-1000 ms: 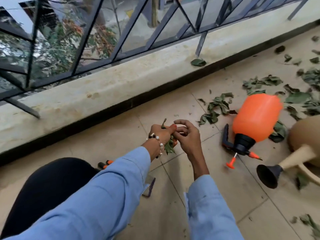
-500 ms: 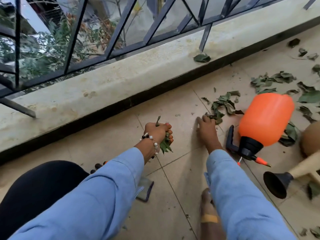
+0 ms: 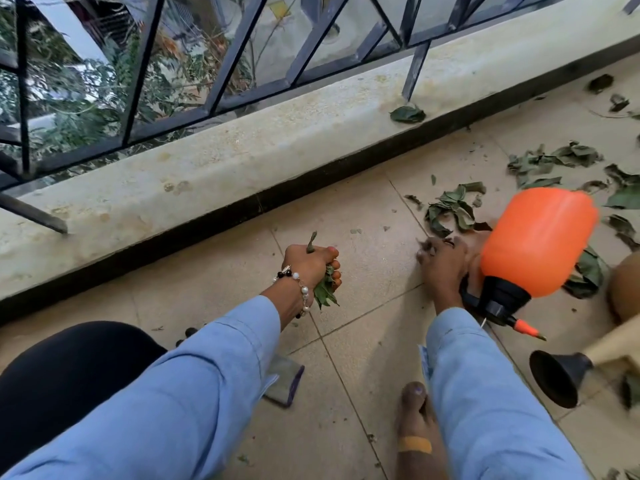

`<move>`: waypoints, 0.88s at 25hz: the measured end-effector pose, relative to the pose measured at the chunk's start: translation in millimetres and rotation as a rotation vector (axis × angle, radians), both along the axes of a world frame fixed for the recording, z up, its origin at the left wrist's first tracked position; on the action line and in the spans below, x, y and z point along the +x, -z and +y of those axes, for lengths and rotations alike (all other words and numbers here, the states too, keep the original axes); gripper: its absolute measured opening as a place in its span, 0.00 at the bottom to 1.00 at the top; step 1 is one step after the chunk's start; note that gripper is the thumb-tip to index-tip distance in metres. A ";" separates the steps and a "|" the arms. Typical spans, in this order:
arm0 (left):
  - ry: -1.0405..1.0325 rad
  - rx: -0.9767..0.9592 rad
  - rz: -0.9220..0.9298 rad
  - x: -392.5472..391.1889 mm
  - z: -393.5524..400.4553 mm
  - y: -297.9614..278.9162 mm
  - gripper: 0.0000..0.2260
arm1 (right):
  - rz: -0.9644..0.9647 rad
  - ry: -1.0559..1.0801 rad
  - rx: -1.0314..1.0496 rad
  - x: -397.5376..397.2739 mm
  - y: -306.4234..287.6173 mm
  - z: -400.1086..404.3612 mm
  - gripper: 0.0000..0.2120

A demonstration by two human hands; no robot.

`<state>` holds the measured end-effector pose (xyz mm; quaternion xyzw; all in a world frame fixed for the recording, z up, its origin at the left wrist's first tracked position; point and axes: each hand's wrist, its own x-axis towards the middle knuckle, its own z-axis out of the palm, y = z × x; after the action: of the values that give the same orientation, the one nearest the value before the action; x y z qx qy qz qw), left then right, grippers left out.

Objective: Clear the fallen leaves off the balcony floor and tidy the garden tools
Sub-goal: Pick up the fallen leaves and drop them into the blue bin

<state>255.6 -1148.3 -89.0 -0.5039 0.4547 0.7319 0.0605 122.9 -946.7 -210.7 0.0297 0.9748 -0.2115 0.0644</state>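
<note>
My left hand [image 3: 310, 263] grips a bunch of green leaves [image 3: 323, 292], held just above the tiled floor; a stem pokes out of the top of the fist. My right hand [image 3: 445, 265] is down on the tiles with its blurred fingers spread, touching small leaf scraps at the edge of a leaf pile [image 3: 448, 209]. An orange pressure sprayer [image 3: 533, 240] lies on its side right against that hand. A tan watering can [image 3: 623, 285] lies further right, its black spout rose [image 3: 557, 375] pointing toward me.
More leaves [image 3: 554, 161] are scattered over the floor at the right, and one leaf [image 3: 407, 114] sits on the concrete ledge [image 3: 242, 161] under the metal railing. My bare foot [image 3: 415, 427] is below the right arm. A grey flat item [image 3: 285, 382] lies under the left sleeve.
A second ago both hands met over the leaf bunch. The right hand then let go, reached right to the floor by the pile beside the sprayer, and now its fingers have drawn back slightly.
</note>
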 end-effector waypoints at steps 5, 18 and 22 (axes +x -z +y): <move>0.007 -0.006 0.011 -2.1 1.9 1.8 0.08 | 0.092 -0.206 0.197 8.6 2.6 -4.4 0.11; -0.026 -0.007 0.008 -1.5 -8.0 10.1 0.04 | -0.078 0.135 -0.134 -28.4 -20.6 -25.6 0.12; -0.015 0.002 0.026 -6.0 -1.1 12.8 0.13 | -0.200 0.258 -0.562 26.7 -49.9 -42.0 0.11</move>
<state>249.6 -1149.3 -101.9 -0.4977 0.4510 0.7392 0.0495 149.6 -988.7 -160.9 0.1548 0.8553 -0.4748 0.1384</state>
